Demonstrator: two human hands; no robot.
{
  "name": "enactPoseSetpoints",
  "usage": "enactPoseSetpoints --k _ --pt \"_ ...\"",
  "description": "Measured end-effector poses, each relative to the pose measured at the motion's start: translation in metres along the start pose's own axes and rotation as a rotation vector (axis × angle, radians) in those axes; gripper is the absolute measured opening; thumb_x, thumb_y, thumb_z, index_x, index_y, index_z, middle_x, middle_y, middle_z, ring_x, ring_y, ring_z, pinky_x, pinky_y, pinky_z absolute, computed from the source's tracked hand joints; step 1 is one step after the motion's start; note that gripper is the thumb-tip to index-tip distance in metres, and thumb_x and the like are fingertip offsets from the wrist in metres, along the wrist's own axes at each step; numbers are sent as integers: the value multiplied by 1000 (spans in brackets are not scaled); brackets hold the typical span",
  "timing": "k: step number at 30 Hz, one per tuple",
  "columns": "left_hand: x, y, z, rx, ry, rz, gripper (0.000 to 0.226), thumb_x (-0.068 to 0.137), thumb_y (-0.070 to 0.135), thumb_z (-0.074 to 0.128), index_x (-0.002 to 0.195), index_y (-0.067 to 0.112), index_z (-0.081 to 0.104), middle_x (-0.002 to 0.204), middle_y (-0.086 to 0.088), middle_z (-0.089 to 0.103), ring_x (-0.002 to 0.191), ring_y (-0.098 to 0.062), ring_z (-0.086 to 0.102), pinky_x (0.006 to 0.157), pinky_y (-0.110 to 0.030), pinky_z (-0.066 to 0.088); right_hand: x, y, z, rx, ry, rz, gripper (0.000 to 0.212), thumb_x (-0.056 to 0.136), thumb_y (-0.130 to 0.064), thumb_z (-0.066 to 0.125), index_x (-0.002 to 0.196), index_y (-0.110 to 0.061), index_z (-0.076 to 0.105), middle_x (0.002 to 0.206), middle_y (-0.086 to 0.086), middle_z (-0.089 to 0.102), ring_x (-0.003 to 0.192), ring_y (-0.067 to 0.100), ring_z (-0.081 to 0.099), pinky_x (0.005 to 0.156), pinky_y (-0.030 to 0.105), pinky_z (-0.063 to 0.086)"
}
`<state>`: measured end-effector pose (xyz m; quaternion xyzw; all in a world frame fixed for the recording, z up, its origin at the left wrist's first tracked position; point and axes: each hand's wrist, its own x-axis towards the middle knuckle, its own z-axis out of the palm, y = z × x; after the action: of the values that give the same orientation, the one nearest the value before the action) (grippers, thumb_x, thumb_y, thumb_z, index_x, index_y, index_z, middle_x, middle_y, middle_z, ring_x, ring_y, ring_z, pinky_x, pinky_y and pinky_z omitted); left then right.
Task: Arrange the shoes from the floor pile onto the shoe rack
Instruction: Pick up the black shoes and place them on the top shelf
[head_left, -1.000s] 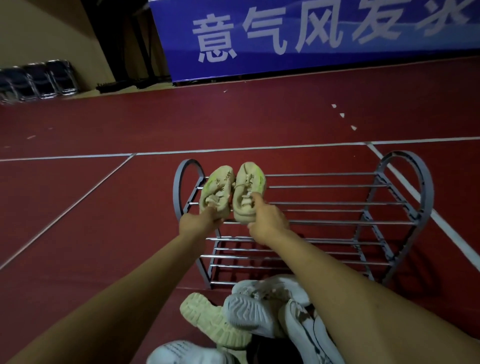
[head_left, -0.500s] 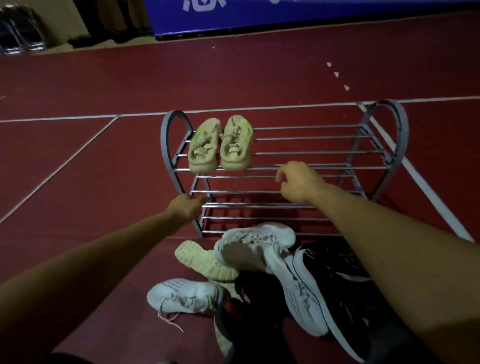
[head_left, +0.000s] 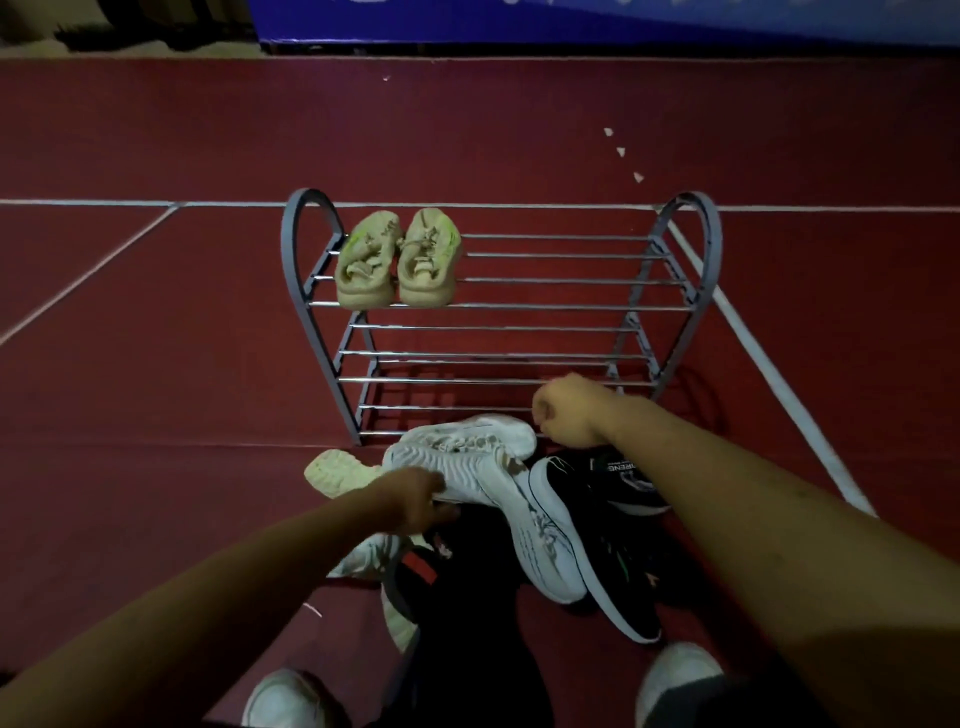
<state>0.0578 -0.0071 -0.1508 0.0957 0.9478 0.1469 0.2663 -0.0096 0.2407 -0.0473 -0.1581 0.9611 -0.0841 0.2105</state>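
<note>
The grey metal shoe rack (head_left: 501, 306) with arched end frames and thin chrome rods stands on the floor just beyond the pile. Its top tier is bare from the middle to the right arch, and the lower tier shows only bare rods.

The pair of pale beige chunky sneakers with lime-green accents (head_left: 399, 260) sits side by side at the left end of the top tier, heels at the front rod, toes pointing away.

The pile of shoes (head_left: 498, 519) lies on the floor against the rack's front foot. A white knit sneaker (head_left: 462, 452) lies on its side on top, a cream ridged sole (head_left: 335, 470) sticks out to its left, a long white running shoe (head_left: 545, 545) angles toward the camera, and black sneakers with white trim (head_left: 618, 483) fill the right side.

The left hand (head_left: 415, 501) reaches in, fingers curled around the near edge of the white knit sneaker. The right hand (head_left: 569, 410) hangs over the black sneakers in a loose fist, gripping nothing visible.

The floor (head_left: 156, 364) is dark red sports surfacing with white lines. A blue banner (head_left: 571, 23) runs along the far edge. The light is dim.
</note>
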Motion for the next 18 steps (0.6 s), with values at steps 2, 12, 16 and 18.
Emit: enactPoseSetpoints --k 2,12,16,18 --pt "-11 -9 24 56 -182 82 57 91 45 72 139 20 56 135 -4 66 121 -25 64 101 -35 50 -6 6 28 109 33 61 14 88 -14 56 89 -24 67 103 5 70 92 25 66 82 36 56" --pt "-15 10 60 836 -248 269 37 101 23 56 137 11 58 140 -15 58 134 -37 48 108 -50 39 -16 17 101 51 -179 78 30 86 -17 57 114 -15 68 117 9 64 101 28 64 88 42 57" --pt "-2 11 25 586 -132 237 39 99 40 56 126 13 63 131 -10 58 123 -31 55 102 -49 48 -5 15 96 265 -37 96 20 79 -19 53 82 -7 68 90 9 72 81 29 68 72 42 57" --pt "0 7 -4 368 21 218 37 100 38 57 119 7 59 122 -11 53 109 -32 60 90 -44 52 -2 19 96 394 5 177 21 83 -19 53 67 -8 58 75 7 65 67 27 59 62 36 49"
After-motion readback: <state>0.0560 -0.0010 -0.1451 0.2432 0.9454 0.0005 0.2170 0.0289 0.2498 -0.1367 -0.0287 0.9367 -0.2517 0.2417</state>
